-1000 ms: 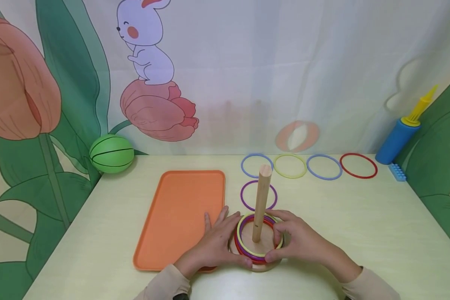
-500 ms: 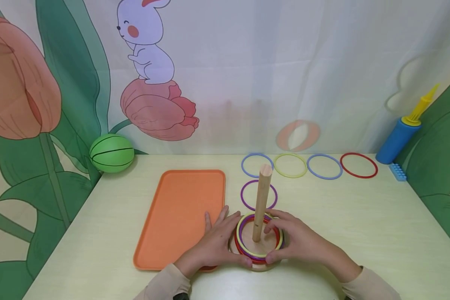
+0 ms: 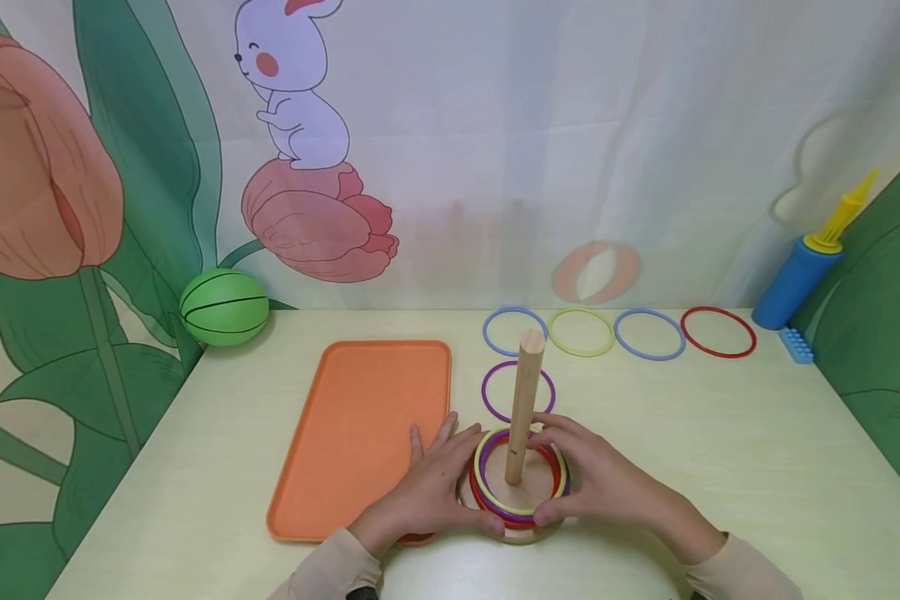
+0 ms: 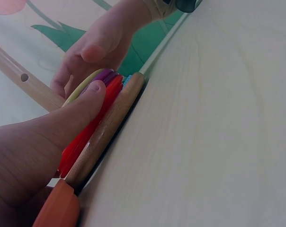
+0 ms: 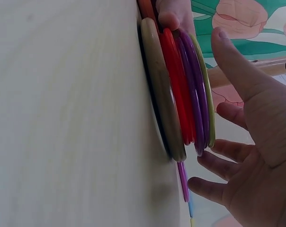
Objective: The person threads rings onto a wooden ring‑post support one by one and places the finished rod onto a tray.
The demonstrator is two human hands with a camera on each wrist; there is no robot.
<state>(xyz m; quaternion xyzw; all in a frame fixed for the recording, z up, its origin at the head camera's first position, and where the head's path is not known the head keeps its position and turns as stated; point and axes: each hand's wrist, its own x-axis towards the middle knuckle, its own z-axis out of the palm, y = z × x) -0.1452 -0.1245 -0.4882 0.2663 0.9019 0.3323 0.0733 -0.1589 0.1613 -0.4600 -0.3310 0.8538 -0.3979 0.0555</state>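
A wooden peg [image 3: 525, 392] stands upright on a round wooden base [image 5: 159, 85]. Around the peg's foot lie stacked rings: red rings [image 5: 180, 94], purple rings [image 5: 192, 82] and a yellow ring [image 5: 208, 94] on top. My left hand [image 3: 423, 492] is at the stack's left side, thumb touching the ring edges in the left wrist view, other fingers spread over the tray's edge. My right hand [image 3: 611, 479] surrounds the right side with fingers spread; its thumb stands apart from the rings in the right wrist view. Whether its fingertips touch the stack I cannot tell.
An orange tray [image 3: 367, 400] lies left of the base. Behind the peg are a loose purple ring [image 3: 484, 400], and a row with a yellow ring [image 3: 612, 333], a red ring [image 3: 754, 340] and blue rings. A green ball [image 3: 225, 307] and blue pump [image 3: 795, 279] stand farther back.
My right index finger has shifted from inside the ring stack, on the right, toward the back beside the peg. The left hand, peg and rings show almost no movement.
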